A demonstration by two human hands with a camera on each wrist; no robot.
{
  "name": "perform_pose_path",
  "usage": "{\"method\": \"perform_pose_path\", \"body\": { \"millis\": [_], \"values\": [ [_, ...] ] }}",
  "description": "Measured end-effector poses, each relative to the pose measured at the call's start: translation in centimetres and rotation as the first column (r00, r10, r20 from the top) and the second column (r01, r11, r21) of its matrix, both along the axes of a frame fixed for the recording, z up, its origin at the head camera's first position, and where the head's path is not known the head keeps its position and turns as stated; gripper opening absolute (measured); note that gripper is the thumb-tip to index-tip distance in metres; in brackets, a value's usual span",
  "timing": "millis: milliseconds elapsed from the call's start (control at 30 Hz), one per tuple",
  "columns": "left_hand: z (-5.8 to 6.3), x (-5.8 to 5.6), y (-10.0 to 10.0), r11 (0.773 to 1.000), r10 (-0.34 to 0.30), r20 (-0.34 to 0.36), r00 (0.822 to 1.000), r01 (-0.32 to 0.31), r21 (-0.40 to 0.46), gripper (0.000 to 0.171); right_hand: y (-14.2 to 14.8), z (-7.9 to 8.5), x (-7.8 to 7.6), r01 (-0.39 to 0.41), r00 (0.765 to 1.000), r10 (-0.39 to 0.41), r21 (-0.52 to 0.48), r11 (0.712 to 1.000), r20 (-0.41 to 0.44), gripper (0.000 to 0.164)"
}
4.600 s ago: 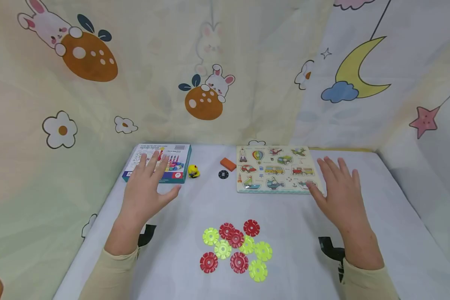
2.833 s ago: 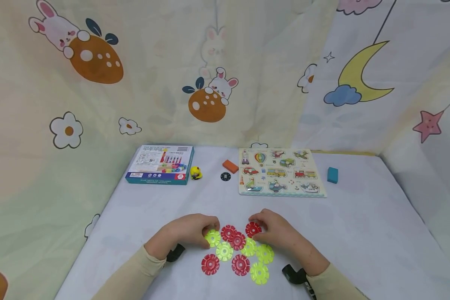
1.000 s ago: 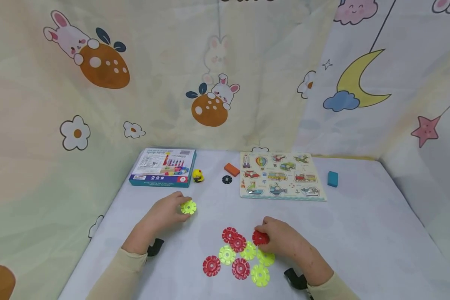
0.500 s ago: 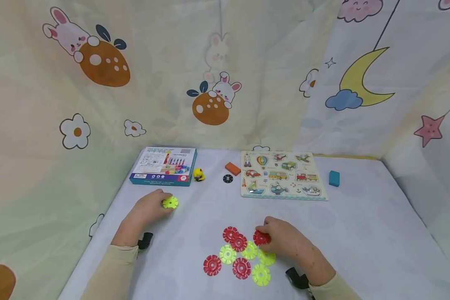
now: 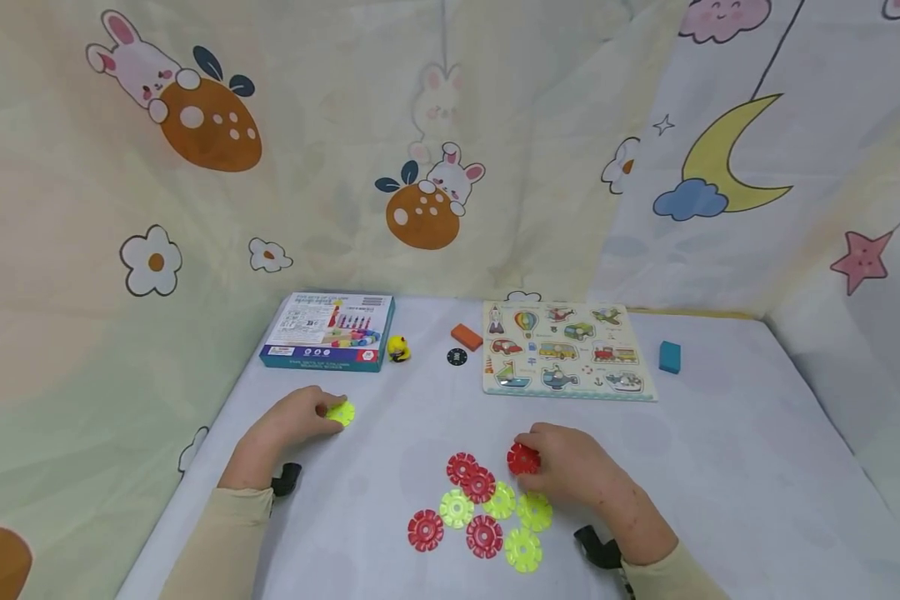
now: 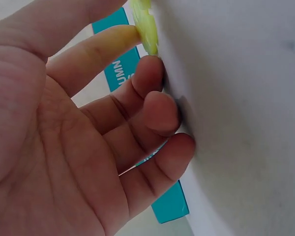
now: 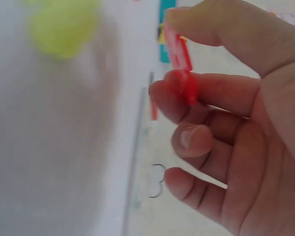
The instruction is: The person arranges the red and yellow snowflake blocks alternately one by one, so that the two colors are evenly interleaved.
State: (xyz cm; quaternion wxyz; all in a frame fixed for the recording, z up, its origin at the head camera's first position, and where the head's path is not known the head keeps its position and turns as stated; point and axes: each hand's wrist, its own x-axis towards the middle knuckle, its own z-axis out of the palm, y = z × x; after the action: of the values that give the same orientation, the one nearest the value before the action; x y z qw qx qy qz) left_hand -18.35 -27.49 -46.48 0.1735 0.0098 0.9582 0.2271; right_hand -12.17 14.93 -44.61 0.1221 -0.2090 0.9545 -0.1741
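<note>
Table [image 5: 727, 475]: eight discs [image 5: 500, 501] (loose); left fingers [image 6: 101, 51] pinch yellow disc [image 5: 342, 412], right fingers [image 7: 211, 22] red disc [image 5: 522, 457].

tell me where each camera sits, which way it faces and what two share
Head: worn on the head, facing forward and down over the table; left hand, right hand and sleeves show.
Left wrist: on that wrist, facing the held yellow-green disc and teal box beyond; the left hand's palm shows.
Right wrist: on that wrist, facing the held red disc; the right hand's palm shows.
Shared: head and right wrist both show that red disc.
</note>
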Motion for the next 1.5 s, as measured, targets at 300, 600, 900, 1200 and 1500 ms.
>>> {"method": "perform_pose_path", "body": {
  "millis": [300, 600, 900, 1200, 1500],
  "values": [
    [-0.1, -0.3, -0.2, 0.999, 0.010, 0.021, 1.000, -0.011, 0.042, 0.060, -0.8, 2.6, -0.8, -0.050, 0.976, 0.015, -0.156, 0.986, -0.215, 0.050],
    [-0.1, -0.3, -0.2, 0.999, 0.010, 0.021, 1.000, -0.011, 0.053, 0.061, -3.5, 4.2, -1.4, -0.210, 0.924, 0.090, -0.295, 0.932, -0.373, 0.047],
    [-0.3, -0.4, -0.4, 0.998, 0.026, 0.036, 0.999, -0.027, 0.048, 0.062, -7.8, 4.7, -2.0, -0.231, 0.910, 0.112, -0.263, 0.937, -0.399, 0.050],
    [-0.2, -0.5, -0.1, 0.999, 0.017, 0.039, 0.999, -0.019, 0.045, 0.063, -12.3, 3.9, -3.0, -0.181, 0.920, 0.093, -0.202, 0.962, -0.380, 0.053],
    [-0.3, -0.6, -0.3, 0.998, 0.025, 0.030, 0.999, -0.026, 0.048, 0.064, -17.0, 2.1, -5.7, -0.153, 0.947, 0.139, -0.025, 0.988, -0.291, 0.058]
  ]
}}
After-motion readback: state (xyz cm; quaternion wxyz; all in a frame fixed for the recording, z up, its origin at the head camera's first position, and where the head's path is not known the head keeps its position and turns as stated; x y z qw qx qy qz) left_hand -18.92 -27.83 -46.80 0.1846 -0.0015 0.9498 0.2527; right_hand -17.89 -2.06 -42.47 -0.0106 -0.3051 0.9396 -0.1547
